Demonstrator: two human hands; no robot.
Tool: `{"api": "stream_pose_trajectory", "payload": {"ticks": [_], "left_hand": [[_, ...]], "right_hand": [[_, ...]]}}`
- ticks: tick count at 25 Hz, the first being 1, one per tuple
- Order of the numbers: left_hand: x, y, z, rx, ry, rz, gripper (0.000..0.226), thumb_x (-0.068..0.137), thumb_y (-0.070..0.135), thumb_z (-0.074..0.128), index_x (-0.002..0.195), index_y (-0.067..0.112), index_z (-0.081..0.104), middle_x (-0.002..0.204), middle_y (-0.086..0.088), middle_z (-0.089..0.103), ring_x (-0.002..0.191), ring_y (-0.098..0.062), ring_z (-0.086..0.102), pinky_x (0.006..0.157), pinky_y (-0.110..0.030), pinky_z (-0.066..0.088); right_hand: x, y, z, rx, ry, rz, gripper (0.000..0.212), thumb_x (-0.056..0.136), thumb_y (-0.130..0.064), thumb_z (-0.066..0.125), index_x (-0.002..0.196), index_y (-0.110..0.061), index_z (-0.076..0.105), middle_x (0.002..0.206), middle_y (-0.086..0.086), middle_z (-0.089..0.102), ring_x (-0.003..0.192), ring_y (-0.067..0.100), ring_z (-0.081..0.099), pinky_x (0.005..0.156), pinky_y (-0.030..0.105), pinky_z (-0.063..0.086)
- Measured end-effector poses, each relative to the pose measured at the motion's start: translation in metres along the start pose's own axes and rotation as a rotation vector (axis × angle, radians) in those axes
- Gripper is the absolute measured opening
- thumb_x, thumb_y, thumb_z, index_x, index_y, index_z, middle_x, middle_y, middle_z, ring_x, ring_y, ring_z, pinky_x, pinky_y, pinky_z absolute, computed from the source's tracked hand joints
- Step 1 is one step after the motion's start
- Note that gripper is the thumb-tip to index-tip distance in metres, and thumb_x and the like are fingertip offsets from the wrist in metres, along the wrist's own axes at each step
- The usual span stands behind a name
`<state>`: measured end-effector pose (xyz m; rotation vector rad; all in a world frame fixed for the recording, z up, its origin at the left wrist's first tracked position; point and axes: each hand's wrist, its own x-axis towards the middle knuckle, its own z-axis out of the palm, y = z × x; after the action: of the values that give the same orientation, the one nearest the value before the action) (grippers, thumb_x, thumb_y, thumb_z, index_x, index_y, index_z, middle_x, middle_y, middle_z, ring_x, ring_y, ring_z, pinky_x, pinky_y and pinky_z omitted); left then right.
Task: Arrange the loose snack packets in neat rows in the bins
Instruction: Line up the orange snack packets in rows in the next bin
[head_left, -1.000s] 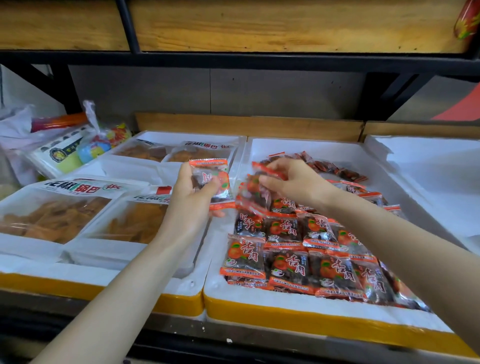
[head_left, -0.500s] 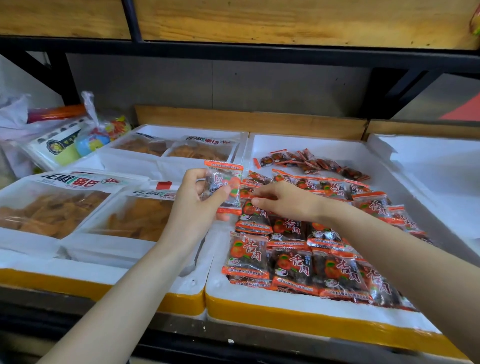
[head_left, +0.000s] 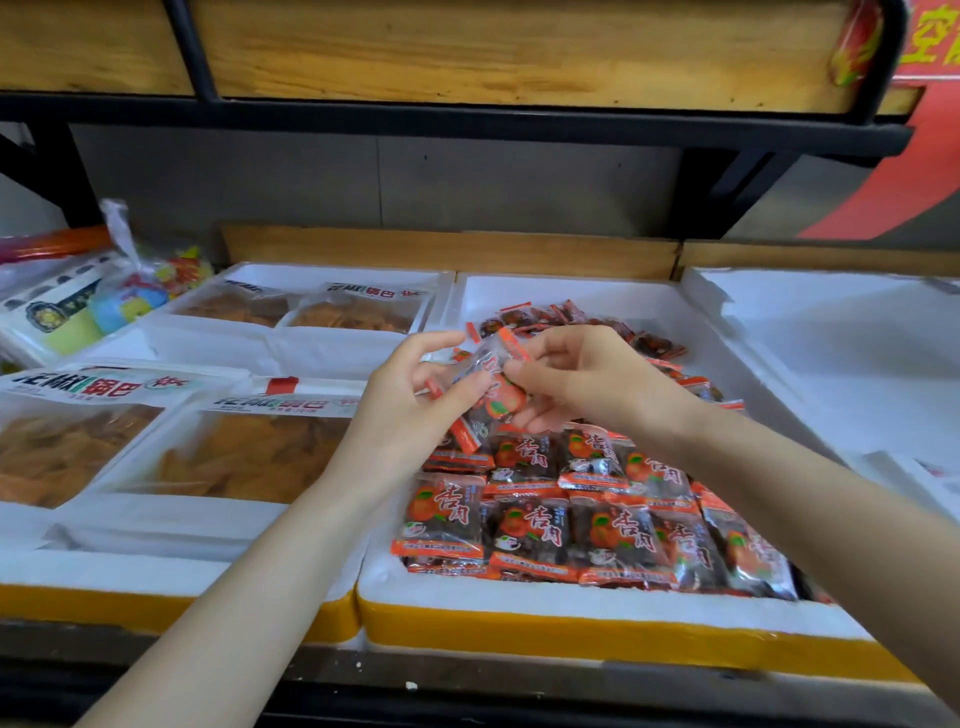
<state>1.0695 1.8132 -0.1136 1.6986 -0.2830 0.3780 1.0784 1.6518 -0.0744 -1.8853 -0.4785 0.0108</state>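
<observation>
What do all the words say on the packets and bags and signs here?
"桔肉": on the small packets laid in rows; the first character is a little unclear.
"花椒锅巴": on the big bags at the left.
"空": on the red sign, cut off by the picture's edge.
Too small or blurred to read: the packets' fine print, the lifted packet, the box far left.

rows of snack packets (head_left: 524, 525) are lying in the middle bin (head_left: 571, 603), loose packets (head_left: 649, 343) behind them, crisp bags (head_left: 249, 452) sitting left.

Front-row snack packets (head_left: 439, 514) -- printed 桔肉, apparently. Large crisp bags (head_left: 98, 387) -- labelled 花椒锅巴. Overhead red sign (head_left: 932, 49): 空, cut off.
</observation>
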Motion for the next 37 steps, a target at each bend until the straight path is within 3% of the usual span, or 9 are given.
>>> {"api": "stream_pose_trajectory", "payload": {"ticks": [2, 4, 7, 11, 15, 19, 22, 29, 37], "left_hand": [[0.002, 0.001, 0.011, -0.081, -0.013, -0.064, 0.016, 0.086, 0.019, 0.070, 0.099, 0.024, 0.063, 0.089, 0.003, 0.069, 0.069, -0.001, 0.065, 0.063, -0.015, 0.048], [0.004, 0.004, 0.025, -0.061, -0.063, -0.043, 0.011, 0.087, 0.017, 0.069, 0.097, 0.021, 0.065, 0.095, 0.000, 0.071, 0.083, -0.006, 0.067, 0.075, -0.018, 0.051], [0.005, 0.014, 0.052, 0.009, -0.172, 0.084, 0.013, 0.090, 0.013, 0.065, 0.092, 0.026, 0.065, 0.087, 0.010, 0.068, 0.074, 0.009, 0.062, 0.071, -0.007, 0.045], [0.005, 0.031, 0.088, 0.124, -0.358, 0.182, 0.012, 0.086, 0.020, 0.070, 0.088, 0.031, 0.063, 0.083, 0.017, 0.067, 0.076, 0.009, 0.061, 0.074, -0.010, 0.046], [0.000, 0.030, 0.103, 0.197, -0.391, 0.209, 0.018, 0.090, 0.027, 0.066, 0.103, 0.030, 0.055, 0.084, 0.012, 0.065, 0.064, 0.004, 0.055, 0.065, -0.011, 0.042], [-0.020, 0.005, 0.088, 0.403, -0.531, 0.258, 0.009, 0.094, 0.024, 0.059, 0.102, 0.028, 0.060, 0.095, 0.015, 0.059, 0.081, 0.000, 0.055, 0.070, -0.009, 0.041], [-0.034, -0.012, 0.072, 0.508, -0.651, 0.282, 0.014, 0.091, 0.027, 0.064, 0.096, 0.040, 0.062, 0.099, 0.021, 0.059, 0.099, 0.003, 0.052, 0.083, -0.009, 0.037], [-0.039, -0.018, 0.056, 0.689, -0.726, 0.365, 0.025, 0.088, 0.050, 0.052, 0.111, 0.041, 0.057, 0.112, 0.026, 0.050, 0.112, 0.008, 0.039, 0.095, -0.008, 0.027], [-0.037, -0.016, 0.056, 0.775, -0.781, 0.419, 0.024, 0.094, 0.045, 0.049, 0.118, 0.039, 0.053, 0.116, 0.027, 0.044, 0.115, 0.010, 0.033, 0.098, -0.008, 0.026]], "right_hand": [[-0.009, 0.005, -0.017, 0.038, 0.085, 0.008, 0.010, 0.090, -0.013, 0.060, 0.084, -0.009, 0.054, 0.071, 0.011, 0.065, 0.061, 0.019, 0.066, 0.063, 0.027, 0.058], [-0.020, 0.011, -0.038, -0.209, 0.099, -0.019, 0.018, 0.085, -0.018, 0.068, 0.079, -0.012, 0.053, 0.072, 0.012, 0.066, 0.068, 0.026, 0.065, 0.071, 0.038, 0.054], [-0.045, 0.011, -0.063, -0.576, -0.092, 0.078, 0.025, 0.075, -0.024, 0.078, 0.070, -0.014, 0.056, 0.065, 0.002, 0.064, 0.059, 0.013, 0.058, 0.063, 0.030, 0.045], [-0.073, 0.012, -0.075, -0.511, 0.003, 0.021, 0.022, 0.077, -0.030, 0.073, 0.084, -0.019, 0.057, 0.074, 0.002, 0.059, 0.067, 0.011, 0.055, 0.070, 0.031, 0.047], [-0.084, 0.031, -0.090, -0.342, 0.170, 0.051, 0.020, 0.077, -0.033, 0.072, 0.086, -0.021, 0.058, 0.087, 0.015, 0.068, 0.079, 0.030, 0.066, 0.081, 0.054, 0.052], [-0.094, 0.058, -0.087, -0.303, 0.238, 0.174, 0.025, 0.080, -0.022, 0.073, 0.089, -0.021, 0.049, 0.078, 0.017, 0.067, 0.060, 0.018, 0.055, 0.063, 0.036, 0.046], [-0.093, 0.069, -0.077, -0.389, 0.247, 0.089, 0.016, 0.083, -0.026, 0.069, 0.082, -0.025, 0.053, 0.054, -0.010, 0.057, 0.049, 0.003, 0.048, 0.055, 0.021, 0.041], [-0.098, 0.090, -0.067, -0.748, 0.073, -0.220, 0.022, 0.090, -0.019, 0.060, 0.110, -0.027, 0.064, 0.110, -0.013, 0.053, 0.107, 0.002, 0.046, 0.095, 0.007, 0.030], [-0.106, 0.086, -0.080, -0.972, -0.107, -0.261, 0.044, 0.089, -0.055, 0.048, 0.129, -0.037, 0.054, 0.125, -0.015, 0.053, 0.114, 0.000, 0.046, 0.099, 0.022, 0.034]]}}
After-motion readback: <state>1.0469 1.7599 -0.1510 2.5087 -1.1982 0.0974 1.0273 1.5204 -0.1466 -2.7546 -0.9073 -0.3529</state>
